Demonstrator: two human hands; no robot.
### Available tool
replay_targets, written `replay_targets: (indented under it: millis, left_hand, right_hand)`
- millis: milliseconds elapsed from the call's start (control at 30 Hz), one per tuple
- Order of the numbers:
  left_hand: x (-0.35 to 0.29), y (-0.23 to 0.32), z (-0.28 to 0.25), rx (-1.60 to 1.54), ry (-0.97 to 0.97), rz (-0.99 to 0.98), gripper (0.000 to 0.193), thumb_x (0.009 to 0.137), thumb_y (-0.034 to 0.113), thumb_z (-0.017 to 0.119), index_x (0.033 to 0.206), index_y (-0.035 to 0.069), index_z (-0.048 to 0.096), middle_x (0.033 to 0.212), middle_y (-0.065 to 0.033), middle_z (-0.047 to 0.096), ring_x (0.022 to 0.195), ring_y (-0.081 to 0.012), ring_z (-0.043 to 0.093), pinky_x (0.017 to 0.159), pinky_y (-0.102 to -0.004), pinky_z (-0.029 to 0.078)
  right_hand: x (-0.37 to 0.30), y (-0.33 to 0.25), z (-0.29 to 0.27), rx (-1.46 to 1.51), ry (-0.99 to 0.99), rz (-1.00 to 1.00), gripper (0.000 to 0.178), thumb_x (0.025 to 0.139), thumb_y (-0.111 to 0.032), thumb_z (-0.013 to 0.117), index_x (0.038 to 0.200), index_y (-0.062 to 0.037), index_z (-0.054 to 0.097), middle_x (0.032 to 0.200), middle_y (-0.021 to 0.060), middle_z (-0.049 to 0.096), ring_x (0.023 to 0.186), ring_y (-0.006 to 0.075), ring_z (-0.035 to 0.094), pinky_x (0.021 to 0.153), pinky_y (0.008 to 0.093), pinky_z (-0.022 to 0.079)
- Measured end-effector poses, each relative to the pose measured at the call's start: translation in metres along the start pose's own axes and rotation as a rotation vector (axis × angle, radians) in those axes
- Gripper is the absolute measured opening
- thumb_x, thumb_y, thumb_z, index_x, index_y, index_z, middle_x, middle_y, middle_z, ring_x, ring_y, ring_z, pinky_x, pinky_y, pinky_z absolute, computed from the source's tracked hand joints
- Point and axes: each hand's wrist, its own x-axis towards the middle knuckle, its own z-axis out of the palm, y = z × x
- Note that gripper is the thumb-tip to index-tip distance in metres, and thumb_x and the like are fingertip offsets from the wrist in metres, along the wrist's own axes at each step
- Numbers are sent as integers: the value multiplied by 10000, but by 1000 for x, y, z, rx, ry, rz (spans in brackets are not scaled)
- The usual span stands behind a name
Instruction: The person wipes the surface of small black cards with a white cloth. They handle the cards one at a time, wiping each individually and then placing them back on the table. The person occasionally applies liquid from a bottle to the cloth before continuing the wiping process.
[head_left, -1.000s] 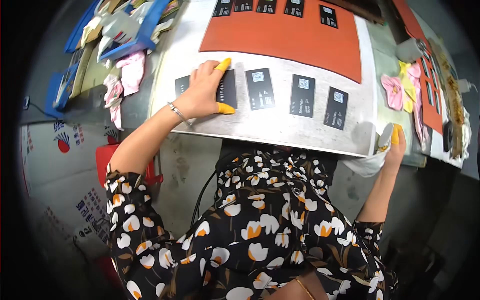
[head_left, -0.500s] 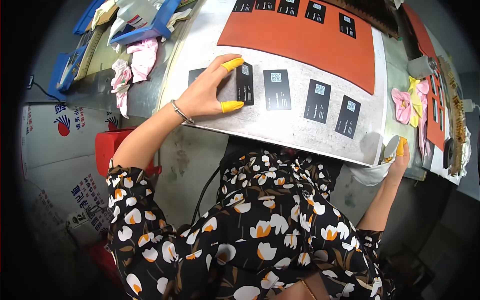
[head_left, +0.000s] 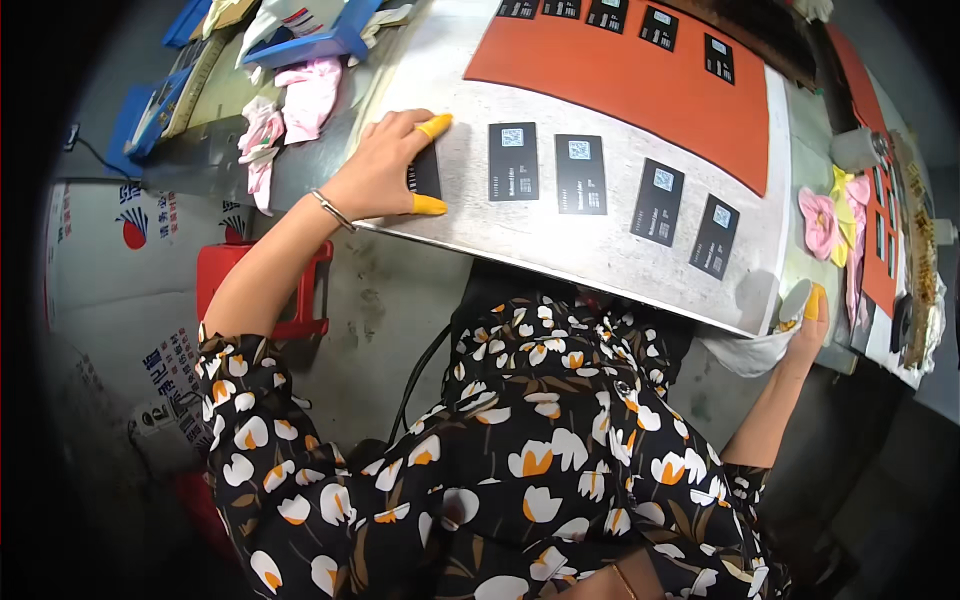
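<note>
A black card [head_left: 425,175] lies at the left end of a row on the grey worktop [head_left: 600,255]; my left hand [head_left: 385,170] presses flat on it, pinning it. My right hand [head_left: 805,320] seems to clutch a white cloth [head_left: 750,350] at the edge.

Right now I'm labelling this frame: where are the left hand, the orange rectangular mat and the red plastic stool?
left hand [head_left: 385,172], head view, back of hand.
orange rectangular mat [head_left: 640,85], head view, bare middle.
red plastic stool [head_left: 305,285], head view, seat edge.
</note>
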Motion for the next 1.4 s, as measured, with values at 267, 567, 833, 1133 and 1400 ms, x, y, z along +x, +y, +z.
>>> replay_targets:
  millis: [267, 567, 833, 1133, 1400]
  left_hand:
    - [1, -3, -7, -185, 181, 119, 704, 653, 308, 728, 1252, 63, 450, 1262, -139, 446, 1148, -307, 437, 968, -393, 355]
    - [-6, -29, 3, -130, 176, 87, 699, 693, 219, 687, 1315, 88, 396, 1387, -109, 357, 1211, -297, 397, 978, -380, 323]
    - [-2, 102, 54, -212, 314, 263, 482, 713, 230, 672, 1122, 19, 532, 1203, -114, 518, 1091, -263, 487, 857, -384, 339]
    - [6, 119, 78, -215, 317, 299, 486, 735, 264, 656, 1130, 13, 528, 1227, -92, 511, 1092, -215, 487, 851, -380, 332]
    - [7, 119, 83, -120, 324, 287, 470, 764, 315, 624, 1120, 22, 537, 1209, -76, 527, 1070, -192, 497, 822, -366, 330]
  right_hand:
    - [5, 10, -18, 1, -66, -16, 174, 918, -149, 490, 1018, -17, 543, 885, 5, 570, 764, 71, 535, 651, 201, 423]
    - [-2, -22, 10, -437, -162, -94, 171, 886, -150, 530, 985, -12, 552, 868, -6, 547, 750, 74, 500, 648, 187, 391]
    - [-6, -75, 200, -898, -753, -432, 272, 785, -277, 628, 927, -55, 564, 788, 155, 618, 716, 335, 586, 622, 394, 454]
    - [19, -45, 264, -1066, -860, -602, 195, 782, -239, 606, 855, -58, 609, 711, 154, 610, 679, 335, 588, 605, 409, 443]
    - [16, -41, 262, -1058, -871, -655, 164, 779, -241, 589, 862, -102, 617, 681, 143, 612, 668, 339, 597, 597, 449, 455]
